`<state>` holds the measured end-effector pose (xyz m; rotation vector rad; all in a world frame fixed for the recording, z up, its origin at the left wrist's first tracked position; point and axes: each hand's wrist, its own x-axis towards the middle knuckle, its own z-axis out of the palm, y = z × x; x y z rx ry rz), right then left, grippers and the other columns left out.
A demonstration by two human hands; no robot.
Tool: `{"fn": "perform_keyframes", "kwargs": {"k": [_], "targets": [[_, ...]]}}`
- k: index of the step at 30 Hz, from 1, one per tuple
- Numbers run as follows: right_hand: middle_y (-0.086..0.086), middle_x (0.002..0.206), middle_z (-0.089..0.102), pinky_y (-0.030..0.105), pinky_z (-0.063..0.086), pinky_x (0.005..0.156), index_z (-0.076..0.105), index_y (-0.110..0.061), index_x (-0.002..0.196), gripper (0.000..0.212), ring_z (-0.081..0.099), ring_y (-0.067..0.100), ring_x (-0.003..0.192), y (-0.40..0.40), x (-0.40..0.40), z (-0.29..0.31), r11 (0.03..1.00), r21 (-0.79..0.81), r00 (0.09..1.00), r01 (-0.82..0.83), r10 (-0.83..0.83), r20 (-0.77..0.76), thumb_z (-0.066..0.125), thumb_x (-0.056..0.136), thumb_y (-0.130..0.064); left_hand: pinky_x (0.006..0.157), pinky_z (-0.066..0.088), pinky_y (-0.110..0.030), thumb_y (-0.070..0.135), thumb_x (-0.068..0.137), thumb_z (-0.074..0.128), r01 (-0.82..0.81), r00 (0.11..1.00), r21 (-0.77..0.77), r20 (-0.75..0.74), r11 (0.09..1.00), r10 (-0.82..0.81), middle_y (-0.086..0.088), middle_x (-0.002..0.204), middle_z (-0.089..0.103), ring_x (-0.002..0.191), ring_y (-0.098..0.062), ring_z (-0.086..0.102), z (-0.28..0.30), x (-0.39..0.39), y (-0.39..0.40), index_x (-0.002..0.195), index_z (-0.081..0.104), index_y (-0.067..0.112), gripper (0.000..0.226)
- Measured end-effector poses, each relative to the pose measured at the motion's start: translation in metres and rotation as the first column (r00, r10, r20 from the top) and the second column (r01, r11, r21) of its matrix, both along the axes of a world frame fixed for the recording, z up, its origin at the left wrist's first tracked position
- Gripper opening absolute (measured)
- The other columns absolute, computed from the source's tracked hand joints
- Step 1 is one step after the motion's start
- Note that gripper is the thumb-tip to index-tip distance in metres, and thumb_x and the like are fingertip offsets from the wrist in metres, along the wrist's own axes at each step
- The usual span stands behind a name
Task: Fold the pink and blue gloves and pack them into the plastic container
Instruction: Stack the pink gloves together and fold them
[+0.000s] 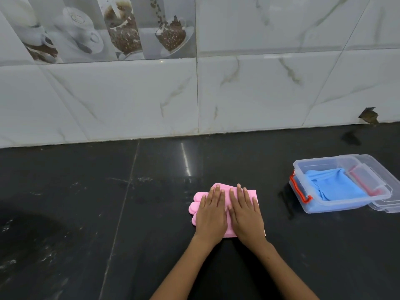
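A pink glove (251, 194) lies folded on the black counter (151, 202), its fingertips poking out to the left. My left hand (211, 215) and my right hand (245, 213) rest flat on top of it, side by side, fingers spread and pointing away from me. Most of the glove is hidden under my palms. To the right stands a clear plastic container (303, 169) with red clip handles. A folded blue glove (333, 185) lies inside it.
The container's clear lid (387, 207) lies under or behind it at the right. A marble-tiled wall (194, 94) closes off the back of the counter. A hole in the tile (369, 115) shows at the far right.
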<state>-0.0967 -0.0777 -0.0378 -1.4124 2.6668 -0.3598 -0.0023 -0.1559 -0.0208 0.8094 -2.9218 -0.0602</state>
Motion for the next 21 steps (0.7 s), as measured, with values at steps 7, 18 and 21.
{"fn": "perform_keyframes", "kwargs": {"k": [7, 18, 21], "targets": [[-0.001, 0.156, -0.012, 0.032, -0.01, 0.114, 0.001, -0.02, 0.148, 0.054, -0.007, 0.019, 0.146, -0.002, -0.001, -0.008, 1.0, -0.029, 0.999, 0.002, -0.003, -0.049, 0.02, 0.099, -0.031, 0.101, 0.045, -0.032, 0.029, 0.087, 0.029, -0.009, 0.999, 0.057, 0.038, 0.998, 0.007, -0.004, 0.131, 0.061, 0.123, -0.014, 0.055, 0.002, 0.002, -0.002, 0.123, 0.064, 0.012, 0.053], [0.0, 0.159, 0.011, 0.042, 0.012, 0.118, 0.03, -0.02, 0.145, 0.045, 0.011, 0.018, 0.146, 0.01, -0.009, 0.022, 0.977, -0.209, 0.981, 0.049, -0.007, 0.196, 0.035, 0.1, -0.021, 0.119, 0.007, -0.033, 0.025, 0.102, 0.032, 0.008, 0.989, 0.287, -0.142, 0.958, 0.035, -0.006, 0.16, 0.007, 0.148, -0.019, 0.007, 0.013, 0.013, -0.016, 0.148, 0.028, 0.018, 0.047], [0.004, 0.146, 0.044, 0.036, 0.036, 0.108, 0.054, -0.018, 0.131, 0.038, 0.044, 0.021, 0.131, 0.031, -0.027, 0.035, 0.945, -0.239, 0.958, 0.224, -0.168, 0.231, 0.052, 0.093, -0.013, 0.111, 0.031, -0.036, 0.017, 0.095, 0.051, -0.184, 0.918, 0.397, -0.258, 0.899, 0.302, -0.009, 0.153, 0.031, 0.141, -0.024, 0.026, 0.021, 0.036, -0.033, 0.136, 0.05, 0.024, 0.041]]}}
